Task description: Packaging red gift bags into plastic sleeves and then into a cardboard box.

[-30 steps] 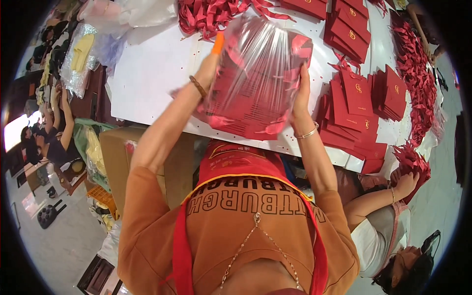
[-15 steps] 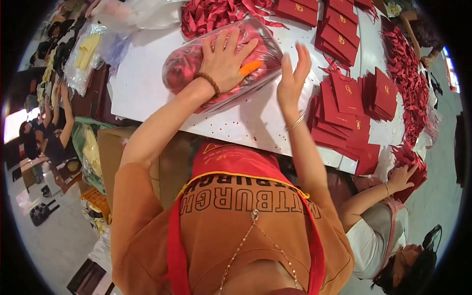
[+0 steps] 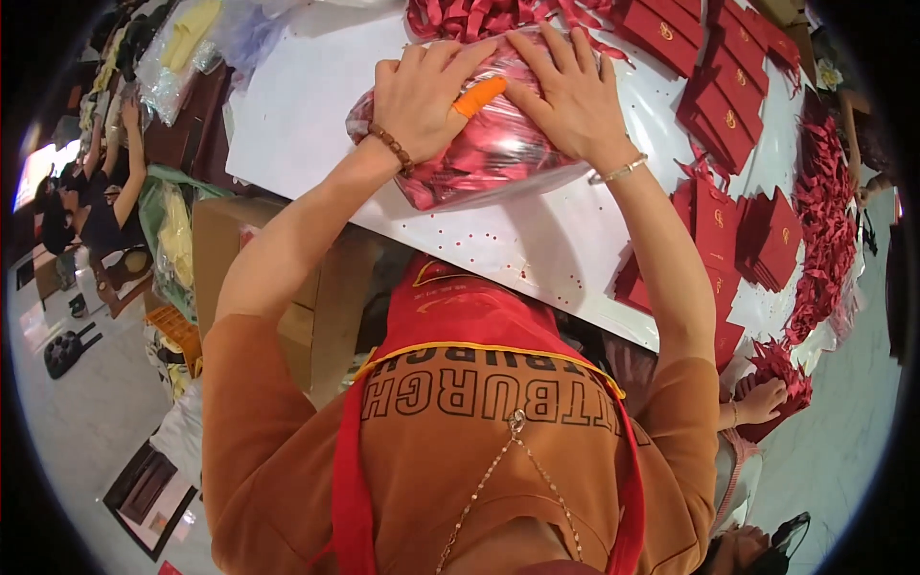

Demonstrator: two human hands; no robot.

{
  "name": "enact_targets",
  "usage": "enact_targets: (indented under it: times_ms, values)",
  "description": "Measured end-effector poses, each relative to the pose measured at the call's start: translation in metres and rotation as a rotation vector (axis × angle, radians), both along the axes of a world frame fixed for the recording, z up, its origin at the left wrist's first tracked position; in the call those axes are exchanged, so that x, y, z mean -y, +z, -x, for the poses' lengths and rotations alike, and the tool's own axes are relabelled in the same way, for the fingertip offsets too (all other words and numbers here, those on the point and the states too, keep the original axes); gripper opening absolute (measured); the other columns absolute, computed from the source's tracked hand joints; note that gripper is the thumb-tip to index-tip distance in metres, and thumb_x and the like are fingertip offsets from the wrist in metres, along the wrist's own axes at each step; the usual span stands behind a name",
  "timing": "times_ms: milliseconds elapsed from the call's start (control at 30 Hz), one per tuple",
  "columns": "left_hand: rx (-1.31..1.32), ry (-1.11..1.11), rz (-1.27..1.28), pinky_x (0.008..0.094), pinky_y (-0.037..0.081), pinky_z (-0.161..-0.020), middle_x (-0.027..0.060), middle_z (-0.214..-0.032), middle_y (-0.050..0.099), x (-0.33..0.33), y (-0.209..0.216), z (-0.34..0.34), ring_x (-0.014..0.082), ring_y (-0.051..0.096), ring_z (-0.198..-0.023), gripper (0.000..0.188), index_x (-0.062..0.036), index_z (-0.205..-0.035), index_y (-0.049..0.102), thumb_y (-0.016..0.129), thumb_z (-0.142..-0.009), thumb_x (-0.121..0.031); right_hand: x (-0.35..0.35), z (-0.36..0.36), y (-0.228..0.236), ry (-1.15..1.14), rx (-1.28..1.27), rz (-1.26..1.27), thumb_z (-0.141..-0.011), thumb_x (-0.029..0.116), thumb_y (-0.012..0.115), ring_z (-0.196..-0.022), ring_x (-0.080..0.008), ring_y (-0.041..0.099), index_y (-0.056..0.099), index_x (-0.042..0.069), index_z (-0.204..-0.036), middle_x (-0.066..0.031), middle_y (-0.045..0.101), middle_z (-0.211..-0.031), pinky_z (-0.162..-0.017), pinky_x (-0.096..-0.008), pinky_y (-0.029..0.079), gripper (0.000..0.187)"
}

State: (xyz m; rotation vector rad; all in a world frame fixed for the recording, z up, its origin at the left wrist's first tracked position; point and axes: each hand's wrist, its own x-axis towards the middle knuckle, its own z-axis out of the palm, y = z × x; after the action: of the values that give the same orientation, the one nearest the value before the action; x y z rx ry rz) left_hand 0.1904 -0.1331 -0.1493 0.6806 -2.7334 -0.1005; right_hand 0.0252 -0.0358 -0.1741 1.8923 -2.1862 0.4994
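Note:
A clear plastic bag [image 3: 498,158] packed with red ribbon loops lies on the white table in front of me. My left hand [image 3: 422,101] presses on its left part, with the fingers reaching toward the far side and an orange cover on the thumb. On the right part of the bag, my right hand [image 3: 575,101] lies flat with its fingers spread. The two thumbs come close together over the bag. The fingertips rest against the plastic, and neither hand is closed round it.
Red ribbons [image 3: 460,17] are heaped behind the bag. Stacks of red paper gift bags [image 3: 724,115] cover the table's right side, beside a long ribbon pile [image 3: 826,220]. A cardboard box [image 3: 225,249] stands below the table's left edge. Another person's hand [image 3: 762,401] touches red bags at the right.
My right hand has moved from beside the bag onto it. My left hand has shifted on the bag, its fingers now less spread. The whole view has shifted slightly.

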Motion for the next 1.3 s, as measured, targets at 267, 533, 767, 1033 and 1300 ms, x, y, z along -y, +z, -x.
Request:
enact_targets:
  times_ms: [267,533,767,1033,1300]
  values:
    - [0.015,-0.058,-0.175,0.0374,0.034,-0.079,0.0053,-0.109,0.051,0.013,0.003,0.002,0.0216,0.048,-0.097,0.04,-0.024,-0.122,0.046,0.039,-0.086,-0.039,-0.001,-0.003,-0.002,-0.032,0.036,-0.025,-0.081,0.057,0.035,-0.12,-0.0345,0.028,0.041,0.021,-0.125,-0.0119,0.036,-0.13,-0.097,-0.0479,0.02,0.058]
    - [0.151,-0.176,-0.373,0.0383,0.043,-0.078,0.0117,-0.109,0.052,0.044,-0.006,-0.017,0.0325,0.052,-0.093,0.05,-0.0204,-0.131,0.031,0.039,-0.087,-0.042,-0.003,0.0,0.013,-0.023,0.024,-0.117,-0.082,0.054,0.037,-0.125,-0.0348,0.024,0.035,0.023,-0.13,-0.0122,0.033,-0.132,-0.098,-0.0497,0.02,0.057]
    - [-0.113,-0.162,-0.446,0.0374,0.042,-0.076,0.0114,-0.103,0.052,0.035,-0.011,-0.02,0.0305,0.051,-0.09,0.042,-0.0188,-0.126,0.04,0.044,-0.086,-0.034,0.001,-0.002,0.016,-0.015,0.03,-0.115,-0.082,0.054,0.037,-0.125,-0.0351,0.023,0.035,0.023,-0.13,-0.0122,0.032,-0.133,-0.098,-0.0505,0.02,0.057]
    - [-0.144,-0.23,-0.577,0.0376,0.039,-0.084,0.0142,-0.11,0.05,0.042,-0.024,-0.025,0.0319,0.048,-0.098,0.048,-0.0126,-0.126,0.038,0.04,-0.087,-0.039,0.007,-0.005,0.021,-0.075,0.006,-0.12,-0.087,0.04,0.032,-0.126,-0.0359,0.019,0.037,0.021,-0.126,-0.01,0.026,-0.136,-0.094,-0.0645,0.014,0.044]
    - [-0.26,-0.184,-1.831,0.0313,0.026,-0.101,0.0109,-0.13,0.036,0.07,-0.021,-0.017,0.0192,0.034,-0.121,0.064,-0.0027,-0.129,0.031,0.019,-0.09,-0.052,0.023,-0.098,0.02,-0.133,0.09,-0.073,-0.079,0.055,0.041,-0.124,-0.0352,0.022,0.039,0.021,-0.127,-0.0104,0.032,-0.133,-0.096,-0.061,0.009,0.059]
